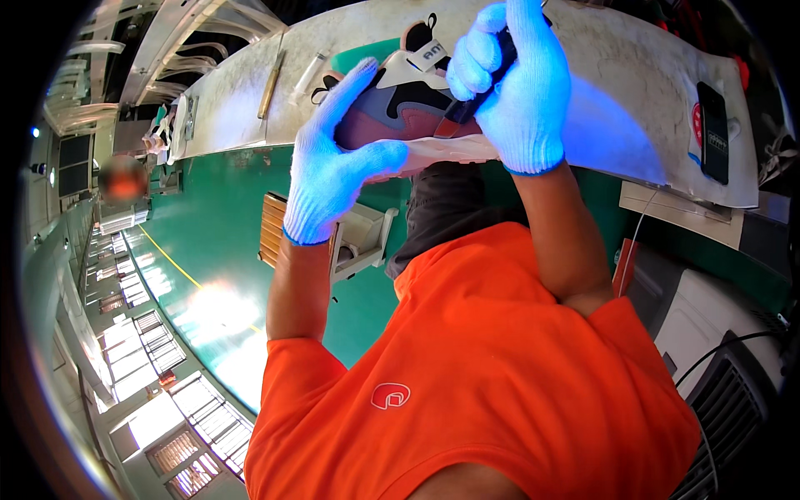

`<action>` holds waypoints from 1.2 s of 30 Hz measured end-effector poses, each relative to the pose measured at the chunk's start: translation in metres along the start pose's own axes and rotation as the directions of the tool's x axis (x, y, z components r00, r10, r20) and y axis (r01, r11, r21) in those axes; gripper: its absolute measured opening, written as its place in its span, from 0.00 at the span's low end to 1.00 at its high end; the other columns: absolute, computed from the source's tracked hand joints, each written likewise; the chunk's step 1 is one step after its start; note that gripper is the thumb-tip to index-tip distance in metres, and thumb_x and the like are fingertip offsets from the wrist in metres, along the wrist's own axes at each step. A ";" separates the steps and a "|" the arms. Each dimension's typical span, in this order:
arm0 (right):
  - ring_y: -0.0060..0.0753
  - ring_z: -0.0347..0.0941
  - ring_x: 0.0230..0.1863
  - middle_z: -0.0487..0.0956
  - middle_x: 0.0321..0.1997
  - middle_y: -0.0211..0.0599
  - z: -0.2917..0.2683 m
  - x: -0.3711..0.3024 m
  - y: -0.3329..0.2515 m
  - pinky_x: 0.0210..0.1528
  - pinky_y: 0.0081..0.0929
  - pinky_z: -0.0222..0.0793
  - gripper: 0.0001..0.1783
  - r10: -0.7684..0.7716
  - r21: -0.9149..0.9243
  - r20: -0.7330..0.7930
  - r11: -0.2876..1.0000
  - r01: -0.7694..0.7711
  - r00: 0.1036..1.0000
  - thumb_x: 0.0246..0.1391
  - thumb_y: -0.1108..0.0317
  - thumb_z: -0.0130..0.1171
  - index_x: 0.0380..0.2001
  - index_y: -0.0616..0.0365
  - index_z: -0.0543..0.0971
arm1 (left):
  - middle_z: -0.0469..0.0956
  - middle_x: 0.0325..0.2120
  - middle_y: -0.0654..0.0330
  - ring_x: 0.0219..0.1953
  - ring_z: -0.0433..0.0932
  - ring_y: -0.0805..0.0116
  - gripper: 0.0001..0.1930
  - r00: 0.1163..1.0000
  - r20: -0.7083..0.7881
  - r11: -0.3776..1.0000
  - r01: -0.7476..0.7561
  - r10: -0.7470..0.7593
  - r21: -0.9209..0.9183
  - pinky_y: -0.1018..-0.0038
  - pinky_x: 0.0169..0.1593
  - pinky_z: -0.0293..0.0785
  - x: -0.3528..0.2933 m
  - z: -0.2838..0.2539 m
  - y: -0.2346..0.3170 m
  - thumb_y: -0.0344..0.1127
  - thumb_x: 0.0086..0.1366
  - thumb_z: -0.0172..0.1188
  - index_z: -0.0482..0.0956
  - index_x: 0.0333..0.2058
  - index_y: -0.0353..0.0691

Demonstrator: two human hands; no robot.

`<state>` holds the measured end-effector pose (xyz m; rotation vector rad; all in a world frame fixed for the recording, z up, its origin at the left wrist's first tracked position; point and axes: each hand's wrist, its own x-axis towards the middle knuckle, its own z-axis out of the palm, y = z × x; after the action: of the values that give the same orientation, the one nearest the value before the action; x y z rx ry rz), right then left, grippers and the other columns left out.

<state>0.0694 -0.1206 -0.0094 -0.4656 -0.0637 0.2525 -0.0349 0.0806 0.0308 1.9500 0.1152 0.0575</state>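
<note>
Both my hands wear white knit gloves, lit blue. My left hand point(337, 158) grips one end of a mauve and grey sneaker point(392, 112) with a pale pink sole, thumb along the near side and fingers over the top. My right hand point(525, 96) is closed around a slim black hand tool point(502, 58); its lower end meets the side of the sneaker. I cannot tell the tool's exact kind. Behind the sneaker lies a teal-green piece point(367, 54), along with a dark shoe part with a black pull loop point(432, 23).
The sneaker is held at the near edge of a pale worktable point(617, 75). A long thin tool point(271, 85) and a whitish tube point(308, 77) lie to the left. A black phone point(712, 133) rests at right. A chair point(362, 237) stands on the green floor below.
</note>
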 end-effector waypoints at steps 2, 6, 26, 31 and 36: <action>0.28 0.68 0.17 0.71 0.20 0.29 0.000 -0.002 -0.001 0.20 0.30 0.67 0.26 -0.013 -0.026 -0.017 1.000 0.012 1.000 0.84 0.46 0.51 0.32 0.50 0.75 | 0.76 0.72 0.47 0.70 0.79 0.57 0.55 1.000 0.031 1.000 -0.004 0.003 0.030 0.62 0.72 0.78 0.002 0.004 0.010 0.34 0.49 0.83 0.70 0.78 0.35; 0.29 0.68 0.16 0.71 0.20 0.30 -0.005 -0.006 0.001 0.21 0.31 0.68 0.26 0.023 0.026 0.002 0.999 -0.023 1.000 0.84 0.46 0.50 0.32 0.51 0.76 | 0.75 0.72 0.46 0.70 0.79 0.55 0.61 0.996 0.089 0.986 -0.038 0.024 0.162 0.61 0.72 0.78 0.005 0.002 0.013 0.31 0.48 0.83 0.62 0.81 0.36; 0.26 0.70 0.17 0.74 0.20 0.31 -0.001 -0.019 -0.004 0.22 0.28 0.69 0.20 -0.064 -0.049 0.009 0.997 0.065 0.998 0.83 0.57 0.53 0.33 0.55 0.77 | 0.78 0.68 0.42 0.65 0.84 0.51 0.70 0.999 0.029 0.920 -0.025 0.015 0.392 0.58 0.66 0.85 0.008 0.023 0.030 0.34 0.44 0.88 0.54 0.84 0.45; 0.23 0.57 0.23 0.67 0.25 0.28 -0.022 -0.048 -0.034 0.28 0.27 0.55 0.21 -0.121 0.094 0.072 0.989 0.114 0.990 0.80 0.51 0.56 0.33 0.52 0.73 | 0.79 0.68 0.43 0.65 0.84 0.50 0.68 0.999 -0.012 0.916 -0.030 0.038 0.400 0.58 0.65 0.86 0.001 0.029 0.025 0.35 0.45 0.87 0.55 0.84 0.48; 0.38 0.82 0.37 0.84 0.43 0.43 -0.023 -0.061 -0.090 0.41 0.32 0.78 0.24 -0.097 -0.859 0.461 0.202 0.471 0.882 0.67 0.59 0.72 0.57 0.63 0.80 | 0.79 0.68 0.43 0.64 0.86 0.48 0.68 0.993 -0.028 0.911 -0.090 0.111 0.403 0.58 0.63 0.87 -0.002 0.021 0.010 0.37 0.45 0.87 0.57 0.84 0.50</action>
<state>0.0338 -0.2241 0.0102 -1.6873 -0.6728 -0.1591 -0.0340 0.0570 0.0322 2.3676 0.0622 0.1618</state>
